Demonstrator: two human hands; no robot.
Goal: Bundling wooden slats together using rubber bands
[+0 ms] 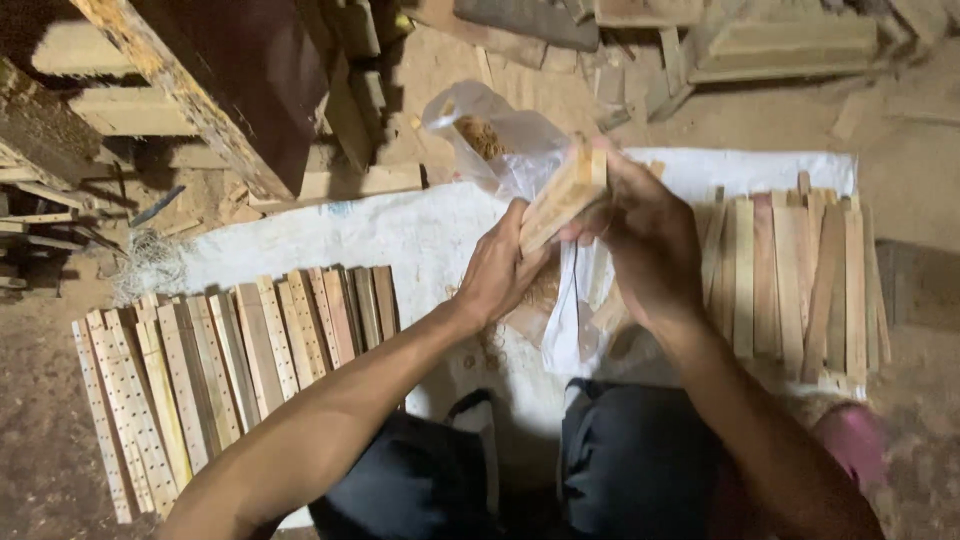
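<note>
Dark trousers point(600, 460) fill the bottom edge, knees apart, with a white sheet point(400, 235) spread on the dirt floor beyond them. At far left a row of wooden slats point(230, 360) lies side by side on the floor and the sheet's edge — some pale ones at the outer end are drilled with rows of small holes. Above them a heavy timber beam point(215, 90) slants across the upper left corner. Moving inward, the left hand point(497, 270) rises from the bare forearm, its fingers closed around the lower end of a small bundle of slats point(562, 197), held tilted above the sheet between the two hands. Just behind the bundle a clear plastic bag point(500, 140) with brownish contents stands crumpled, touching it. The right hand point(645, 240) grips the bundle's upper end, fingers curled over it — their tips are hidden, though the hold looks firm. Farther right, a second row of slats point(800, 285) lies on the sheet, and a pink object point(850, 440) shows near the right knee.
</note>
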